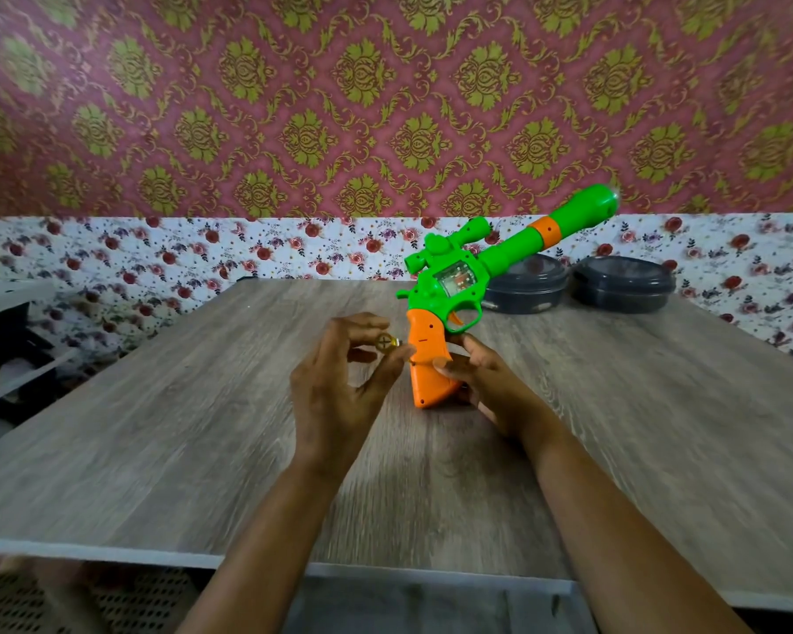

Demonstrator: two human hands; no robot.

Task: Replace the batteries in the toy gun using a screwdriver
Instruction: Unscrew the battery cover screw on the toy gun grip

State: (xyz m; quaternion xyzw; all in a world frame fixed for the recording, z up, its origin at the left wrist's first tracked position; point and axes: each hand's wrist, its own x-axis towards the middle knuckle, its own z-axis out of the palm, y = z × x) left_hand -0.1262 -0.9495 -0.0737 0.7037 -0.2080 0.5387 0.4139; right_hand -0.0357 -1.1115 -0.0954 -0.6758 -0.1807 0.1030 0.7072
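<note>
Hands point(339, 386) over wooden table point(156, 427), floral wallpaper point(294, 107).

Both bare forearms reach forward side by side, wrists well apart. The left hand point(339, 382) is raised with its back toward the camera, thumb and fingers point(362, 323) curled loosely in a pinch — the right hand point(481, 382) lies lower, palm turned inward, thumb and fingers closed in a grip.
</note>
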